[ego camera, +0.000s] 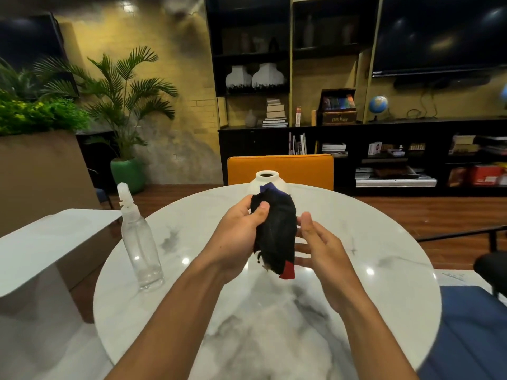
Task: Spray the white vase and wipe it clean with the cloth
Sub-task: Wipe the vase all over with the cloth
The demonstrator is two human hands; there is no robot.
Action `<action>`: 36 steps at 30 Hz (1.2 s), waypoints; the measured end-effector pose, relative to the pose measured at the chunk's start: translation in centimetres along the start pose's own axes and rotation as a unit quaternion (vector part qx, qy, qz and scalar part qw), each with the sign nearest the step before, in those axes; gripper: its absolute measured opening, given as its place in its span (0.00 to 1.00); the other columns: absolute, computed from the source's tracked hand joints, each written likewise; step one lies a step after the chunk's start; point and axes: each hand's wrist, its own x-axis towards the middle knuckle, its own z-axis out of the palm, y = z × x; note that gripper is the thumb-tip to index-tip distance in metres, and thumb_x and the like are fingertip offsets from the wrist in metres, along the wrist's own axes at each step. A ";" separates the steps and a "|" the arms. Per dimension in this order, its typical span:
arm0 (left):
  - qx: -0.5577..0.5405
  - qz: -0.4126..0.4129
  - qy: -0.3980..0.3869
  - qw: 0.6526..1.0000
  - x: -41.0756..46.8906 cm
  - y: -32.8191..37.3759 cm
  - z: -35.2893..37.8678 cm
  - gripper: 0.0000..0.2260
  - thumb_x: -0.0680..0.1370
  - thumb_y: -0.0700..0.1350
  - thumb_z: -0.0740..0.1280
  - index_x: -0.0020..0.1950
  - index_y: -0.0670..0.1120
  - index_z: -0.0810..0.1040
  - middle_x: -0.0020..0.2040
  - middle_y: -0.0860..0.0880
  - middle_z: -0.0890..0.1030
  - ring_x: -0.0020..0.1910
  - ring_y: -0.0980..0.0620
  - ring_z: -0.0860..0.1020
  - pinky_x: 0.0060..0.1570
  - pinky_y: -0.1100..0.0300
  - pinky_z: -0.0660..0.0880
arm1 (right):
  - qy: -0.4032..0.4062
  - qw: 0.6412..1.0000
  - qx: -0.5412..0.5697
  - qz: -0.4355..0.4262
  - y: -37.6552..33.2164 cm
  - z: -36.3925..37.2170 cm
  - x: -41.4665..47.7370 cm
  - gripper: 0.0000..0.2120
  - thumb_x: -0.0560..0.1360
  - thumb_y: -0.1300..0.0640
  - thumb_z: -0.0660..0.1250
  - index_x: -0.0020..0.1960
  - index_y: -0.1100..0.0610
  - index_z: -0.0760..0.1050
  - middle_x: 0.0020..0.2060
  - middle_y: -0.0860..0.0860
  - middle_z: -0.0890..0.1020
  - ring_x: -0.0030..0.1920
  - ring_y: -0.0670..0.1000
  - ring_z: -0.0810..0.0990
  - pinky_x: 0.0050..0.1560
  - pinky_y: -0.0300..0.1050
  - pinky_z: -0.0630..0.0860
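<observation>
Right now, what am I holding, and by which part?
The left hand grips the bunched black cloth at its upper left side, thumb on front. The right hand is open beside it.

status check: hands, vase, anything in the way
Left hand grips bunched black cloth; right hand open beside it. White vase upright, partly hidden behind the cloth. Spray bottle stands off to the left, out of the way.

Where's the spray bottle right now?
Head view: the spray bottle stands upright on the left part of the round marble table, left of the left hand that grips the dark cloth; no hand touches it.
</observation>
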 end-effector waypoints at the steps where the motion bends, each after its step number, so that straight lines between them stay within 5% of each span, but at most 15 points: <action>1: -0.001 -0.005 -0.021 1.000 0.2 0.1 0.1 0.16 0.85 0.46 0.60 0.72 0.48 0.73 0.64 0.46 0.82 0.64 0.42 0.80 0.65 0.40 0.76 | -0.028 0.999 0.036 0.006 0.0 -0.1 -0.1 0.12 0.77 0.37 0.61 0.54 0.39 0.78 0.47 0.37 0.85 0.46 0.42 0.85 0.39 0.36 0.82; 5: 0.048 -0.018 -0.097 0.994 1.0 0.4 0.6 0.14 0.85 0.46 0.60 0.70 0.48 0.76 0.63 0.45 0.82 0.65 0.42 0.79 0.67 0.40 0.74 | -0.025 0.992 0.125 0.020 0.6 0.0 -0.3 0.18 0.75 0.47 0.71 0.64 0.48 0.79 0.56 0.50 0.87 0.55 0.53 0.86 0.51 0.52 0.85; 9: 0.245 0.052 -0.100 0.963 1.7 2.7 1.2 0.13 0.84 0.51 0.62 0.63 0.50 0.81 0.58 0.49 0.84 0.60 0.49 0.81 0.62 0.47 0.79 | 0.006 0.980 0.188 0.064 1.5 -0.1 -0.2 0.12 0.81 0.50 0.66 0.63 0.52 0.80 0.54 0.56 0.87 0.53 0.57 0.86 0.51 0.58 0.82; 12: 0.373 0.176 0.050 0.909 3.3 4.8 0.8 0.13 0.83 0.51 0.64 0.63 0.49 0.81 0.59 0.51 0.83 0.57 0.53 0.80 0.59 0.50 0.79 | 0.005 0.965 0.254 0.057 2.0 -0.8 0.5 0.20 0.81 0.50 0.61 0.66 0.62 0.77 0.58 0.66 0.82 0.47 0.62 0.79 0.39 0.52 0.76; 14: 0.459 0.218 0.122 0.853 4.7 5.7 0.4 0.13 0.82 0.53 0.64 0.65 0.50 0.80 0.63 0.51 0.81 0.59 0.53 0.78 0.58 0.53 0.78 | 0.005 0.947 0.320 0.026 2.1 -1.5 0.9 0.24 0.80 0.52 0.56 0.65 0.70 0.73 0.50 0.68 0.78 0.39 0.61 0.74 0.33 0.48 0.70; 17: 0.573 0.192 0.094 0.791 7.3 6.3 0.2 0.15 0.82 0.55 0.64 0.64 0.51 0.81 0.64 0.50 0.80 0.57 0.51 0.78 0.52 0.57 0.75 | 0.001 0.927 0.373 -0.034 1.5 -2.3 1.1 0.18 0.79 0.55 0.50 0.57 0.65 0.72 0.38 0.63 0.67 0.31 0.59 0.60 0.28 0.49 0.59; 20: 0.632 0.156 0.033 0.758 9.3 6.5 0.2 0.17 0.83 0.56 0.63 0.62 0.48 0.84 0.59 0.49 0.83 0.49 0.53 0.78 0.42 0.62 0.72 | -0.003 0.917 0.392 -0.073 0.9 -2.5 0.9 0.13 0.78 0.54 0.52 0.53 0.62 0.67 0.38 0.65 0.56 0.32 0.60 0.53 0.28 0.50 0.53; 23: 0.631 0.163 -0.009 0.759 10.3 6.5 -0.4 0.14 0.83 0.53 0.64 0.61 0.48 0.84 0.60 0.49 0.82 0.49 0.52 0.77 0.44 0.62 0.72 | -0.004 0.912 0.396 -0.106 1.3 -2.7 1.1 0.12 0.79 0.53 0.52 0.44 0.62 0.57 0.34 0.62 0.54 0.30 0.59 0.51 0.27 0.49 0.50; 28: 0.607 0.183 -0.042 0.772 11.0 6.4 -1.3 0.11 0.82 0.50 0.65 0.61 0.49 0.83 0.63 0.50 0.78 0.54 0.52 0.74 0.54 0.58 0.72 | -0.013 0.904 0.410 -0.122 1.8 -3.1 1.3 0.13 0.82 0.53 0.48 0.44 0.62 0.56 0.33 0.63 0.55 0.29 0.59 0.51 0.27 0.51 0.49; 32: 0.595 0.186 -0.074 0.779 11.6 6.2 -2.4 0.11 0.82 0.47 0.66 0.62 0.49 0.83 0.64 0.50 0.77 0.61 0.48 0.75 0.65 0.51 0.75 | 0.023 0.918 0.386 -0.094 2.3 -2.9 1.2 0.13 0.83 0.50 0.50 0.48 0.59 0.65 0.35 0.62 0.56 0.30 0.58 0.52 0.29 0.53 0.50; 36: 0.554 0.192 -0.112 0.802 11.8 6.0 -3.4 0.12 0.82 0.44 0.65 0.64 0.49 0.82 0.66 0.51 0.77 0.65 0.51 0.73 0.67 0.53 0.72 | 0.131 0.939 0.319 -0.006 2.4 -1.8 1.0 0.19 0.82 0.45 0.56 0.56 0.61 0.75 0.37 0.57 0.70 0.32 0.55 0.63 0.31 0.50 0.58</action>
